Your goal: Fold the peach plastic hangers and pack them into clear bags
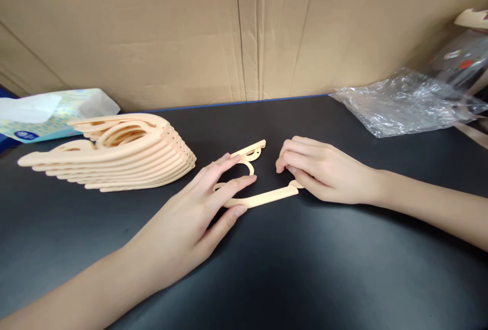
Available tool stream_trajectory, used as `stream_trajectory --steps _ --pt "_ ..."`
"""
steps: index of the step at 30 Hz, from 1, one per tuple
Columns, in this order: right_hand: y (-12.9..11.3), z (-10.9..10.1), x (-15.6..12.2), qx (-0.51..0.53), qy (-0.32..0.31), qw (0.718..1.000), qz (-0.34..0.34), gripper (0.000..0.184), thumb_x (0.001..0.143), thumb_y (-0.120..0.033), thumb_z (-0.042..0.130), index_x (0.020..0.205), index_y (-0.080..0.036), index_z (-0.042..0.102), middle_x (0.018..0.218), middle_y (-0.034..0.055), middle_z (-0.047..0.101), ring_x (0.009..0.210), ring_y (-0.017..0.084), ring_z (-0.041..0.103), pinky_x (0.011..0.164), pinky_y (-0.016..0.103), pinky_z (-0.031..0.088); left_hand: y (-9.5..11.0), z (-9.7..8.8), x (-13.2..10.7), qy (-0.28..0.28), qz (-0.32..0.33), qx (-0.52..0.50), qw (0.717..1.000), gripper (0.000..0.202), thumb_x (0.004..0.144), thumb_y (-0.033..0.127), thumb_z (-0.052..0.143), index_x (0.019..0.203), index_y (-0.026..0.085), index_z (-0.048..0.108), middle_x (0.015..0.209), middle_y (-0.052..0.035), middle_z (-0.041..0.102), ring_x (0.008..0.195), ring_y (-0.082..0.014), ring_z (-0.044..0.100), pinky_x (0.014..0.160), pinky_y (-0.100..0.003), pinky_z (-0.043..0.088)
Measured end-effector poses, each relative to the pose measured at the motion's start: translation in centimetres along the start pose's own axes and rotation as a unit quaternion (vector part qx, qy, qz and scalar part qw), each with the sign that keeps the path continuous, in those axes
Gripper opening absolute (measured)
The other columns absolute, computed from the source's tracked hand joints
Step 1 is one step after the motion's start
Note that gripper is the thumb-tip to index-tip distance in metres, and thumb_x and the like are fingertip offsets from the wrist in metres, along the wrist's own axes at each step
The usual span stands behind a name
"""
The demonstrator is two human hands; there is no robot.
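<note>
A cream plastic clothes hanger [269,199] lies on the black table in front of me, its two arms pointing right and a ring-shaped part between them. My left hand [202,203] holds it from the left, thumb at the near arm and fingers spread across the ring and far arm. Just beyond the near arm's right end is my right hand [318,170], fingers curled together. A small rounded cream piece [296,184] shows beside its fingers; whatever is inside the curl is hidden. To the left rests a neat stack of matching cream hangers [125,159].
Behind the stack sits a patterned tissue pack [57,111]. Crumpled clear plastic bags [396,101] lie at the back right, with another cream part [473,18] above them. A cardboard wall [171,35] rises along the back edge of the black table [290,269].
</note>
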State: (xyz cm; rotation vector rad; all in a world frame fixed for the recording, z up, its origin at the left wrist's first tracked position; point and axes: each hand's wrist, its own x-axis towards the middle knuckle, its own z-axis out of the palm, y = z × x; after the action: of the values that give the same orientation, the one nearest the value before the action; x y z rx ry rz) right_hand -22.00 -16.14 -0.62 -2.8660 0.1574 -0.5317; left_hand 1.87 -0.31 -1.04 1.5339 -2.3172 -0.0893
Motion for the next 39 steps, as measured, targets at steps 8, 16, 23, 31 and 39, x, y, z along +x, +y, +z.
stream_trajectory --steps 8,16,23,31,39 --pt "-0.37 0.08 0.17 -0.150 0.092 0.983 0.050 0.016 0.095 -0.016 0.047 0.088 -0.016 0.061 0.075 0.0029 0.062 0.065 0.016 0.053 0.066 0.031 0.041 0.23 -0.03 0.04 -0.005 -0.026 -0.002 1.000 0.045 0.104 0.036 0.044 0.148 0.028 0.044 0.160 -0.0058 0.037 0.150 -0.0279 0.033 0.120 -0.046 0.037" --pt "-0.88 0.54 -0.17 -0.323 0.104 0.937 0.081 0.030 0.100 -0.026 0.048 0.078 -0.016 0.065 0.048 -0.0023 0.057 0.043 0.015 0.050 0.059 0.032 0.036 0.27 0.03 0.05 0.012 -0.022 -0.014 1.000 0.041 0.105 0.021 0.038 0.142 0.032 0.051 0.159 -0.0016 0.037 0.150 -0.0223 0.032 0.121 -0.040 0.036" --pt "-0.85 0.30 0.04 -0.305 0.083 0.946 0.076 0.033 0.102 -0.032 0.047 0.083 -0.014 0.067 0.068 0.0037 0.066 0.064 0.019 0.062 0.070 0.035 0.038 0.26 0.08 0.01 0.003 -0.025 -0.006 1.000 0.041 0.105 0.026 0.039 0.144 0.029 0.050 0.161 -0.0025 0.037 0.151 -0.0238 0.031 0.122 -0.042 0.033" --pt "-0.63 -0.22 0.25 -0.187 0.031 0.981 -0.047 0.036 0.105 -0.038 0.042 0.090 -0.015 0.066 0.086 0.0072 0.068 0.075 0.019 0.057 0.075 0.035 0.040 0.41 0.00 0.04 -0.003 -0.035 0.015 0.999 0.046 0.104 0.031 0.040 0.150 0.029 0.043 0.162 -0.0030 0.034 0.150 -0.0272 0.033 0.120 -0.044 0.037" --pt "-0.87 -0.18 0.06 -0.111 0.029 0.985 -0.128 0.045 0.102 -0.055 0.043 0.091 -0.015 0.062 0.085 0.0063 0.065 0.076 0.019 0.055 0.076 0.034 0.042 -0.01 0.11 0.15 0.005 -0.025 0.064 0.998 0.048 0.103 0.037 0.041 0.149 0.024 0.045 0.157 -0.0102 0.041 0.148 -0.0297 0.034 0.118 -0.049 0.037"
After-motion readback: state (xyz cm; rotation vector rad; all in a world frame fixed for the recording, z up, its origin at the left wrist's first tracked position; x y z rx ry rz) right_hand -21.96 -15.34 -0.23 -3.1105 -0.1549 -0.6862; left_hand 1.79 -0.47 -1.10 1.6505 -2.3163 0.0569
